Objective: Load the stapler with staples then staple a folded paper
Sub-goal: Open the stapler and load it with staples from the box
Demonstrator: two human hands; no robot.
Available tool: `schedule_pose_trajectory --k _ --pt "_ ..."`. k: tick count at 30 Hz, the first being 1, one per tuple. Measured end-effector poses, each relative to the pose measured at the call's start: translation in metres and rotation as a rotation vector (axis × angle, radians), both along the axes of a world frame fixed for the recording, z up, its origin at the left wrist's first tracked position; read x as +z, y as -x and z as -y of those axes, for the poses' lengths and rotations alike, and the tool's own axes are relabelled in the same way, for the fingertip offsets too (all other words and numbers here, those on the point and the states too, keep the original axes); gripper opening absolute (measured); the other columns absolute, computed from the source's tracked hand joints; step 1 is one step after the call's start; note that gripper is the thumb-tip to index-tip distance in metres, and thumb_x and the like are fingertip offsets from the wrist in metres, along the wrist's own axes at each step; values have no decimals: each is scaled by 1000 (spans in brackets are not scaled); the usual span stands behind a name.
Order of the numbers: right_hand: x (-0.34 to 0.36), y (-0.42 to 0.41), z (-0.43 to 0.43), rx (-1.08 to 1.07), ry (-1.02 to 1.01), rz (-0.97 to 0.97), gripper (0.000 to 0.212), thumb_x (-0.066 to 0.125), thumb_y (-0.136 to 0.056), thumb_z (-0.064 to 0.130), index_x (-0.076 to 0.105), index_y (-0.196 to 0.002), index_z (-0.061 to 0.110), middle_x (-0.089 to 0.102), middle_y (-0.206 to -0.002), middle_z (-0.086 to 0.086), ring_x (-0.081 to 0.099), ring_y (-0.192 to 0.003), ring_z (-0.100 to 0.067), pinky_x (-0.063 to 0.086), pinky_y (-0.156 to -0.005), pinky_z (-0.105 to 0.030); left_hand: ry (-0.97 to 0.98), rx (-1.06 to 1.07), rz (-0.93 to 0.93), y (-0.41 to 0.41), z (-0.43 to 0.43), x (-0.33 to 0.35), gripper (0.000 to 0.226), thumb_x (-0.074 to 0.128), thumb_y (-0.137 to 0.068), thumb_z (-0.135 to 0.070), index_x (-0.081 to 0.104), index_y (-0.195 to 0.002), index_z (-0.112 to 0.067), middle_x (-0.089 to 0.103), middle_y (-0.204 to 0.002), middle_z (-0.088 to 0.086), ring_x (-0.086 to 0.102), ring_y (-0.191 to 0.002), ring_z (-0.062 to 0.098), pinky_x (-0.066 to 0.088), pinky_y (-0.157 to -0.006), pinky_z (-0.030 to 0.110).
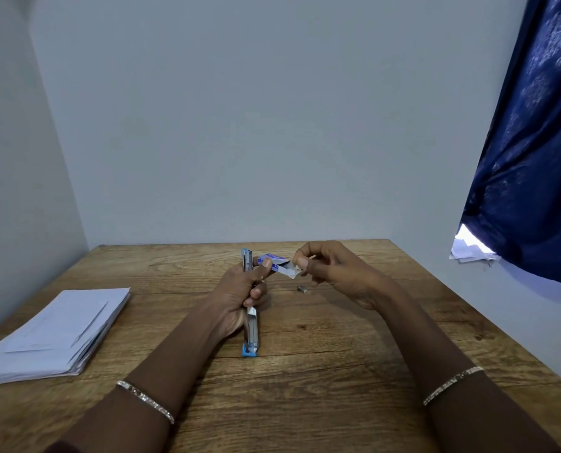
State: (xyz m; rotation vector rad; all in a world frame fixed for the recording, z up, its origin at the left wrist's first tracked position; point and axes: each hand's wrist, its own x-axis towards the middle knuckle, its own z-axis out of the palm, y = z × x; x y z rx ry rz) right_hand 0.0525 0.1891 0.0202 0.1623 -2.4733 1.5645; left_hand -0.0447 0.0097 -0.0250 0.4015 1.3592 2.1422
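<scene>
A blue stapler (250, 335) is swung open into one long line over the middle of the wooden table (338, 354). My left hand (240, 295) grips it around the hinge and also pins a small blue-and-white staple box (272, 261) under the thumb. My right hand (331, 273) pinches the box's open white flap (290, 269) between thumb and forefinger. A small grey strip of staples (302, 289) lies loose on the table just below the right hand.
A stack of folded white papers (57, 331) lies at the table's left edge. A dark blue curtain (534, 142) hangs at the right, with loose papers (468, 251) under its lower corner. Grey walls close off the back and left.
</scene>
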Motion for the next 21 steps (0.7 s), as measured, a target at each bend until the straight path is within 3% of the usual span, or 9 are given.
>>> schedule_pose_trajectory --k 2,4,9,14,18,21 --pt "1 0 -1 -9 27 -9 8 62 -98 10 69 -95 10 68 -79 14 62 -68 2 53 -66 -19 -12 0 8 -1 0 0 24 63 -96 -16 47 -81 -8 38 -37 0 27 -22 5 23 -25 13" --pt "3 0 -2 -26 56 -15 9 62 -96 2 71 -98 5 70 -79 9 62 -61 -2 54 -64 -18 -22 -5 9 -2 0 1 23 64 -96 -15 46 -81 -9 38 -37 1 26 -22 6 23 -26 11" --pt "8 -1 -1 -63 89 -22 12 64 -94 -2 72 -102 -2 72 -85 -4 71 -65 -11 57 -64 -20 -68 25 21 -2 0 0 20 67 -93 -11 47 -93 -10 39 -40 -1 29 -24 6 25 -27 13" --pt "8 -2 1 -185 -220 -61 15 66 -90 5 78 -96 11 79 -86 -5 78 -70 -17 62 -75 -30 -62 66 7 -4 -2 1 19 66 -93 -8 48 -100 -9 41 -43 -2 31 -25 5 24 -27 14" --pt "9 -1 6 -211 -409 -129 19 70 -85 8 81 -96 18 75 -79 13 75 -69 -14 56 -70 -20 -53 101 -1 -6 -3 4 16 64 -95 -6 48 -98 -10 42 -43 -2 31 -25 4 22 -27 14" --pt "10 1 7 -214 -493 -129 23 74 -83 10 82 -101 20 72 -79 16 69 -66 -8 46 -60 -8 -37 116 6 -7 -2 4 16 63 -96 -6 47 -97 -10 41 -40 -2 30 -24 5 20 -28 13"
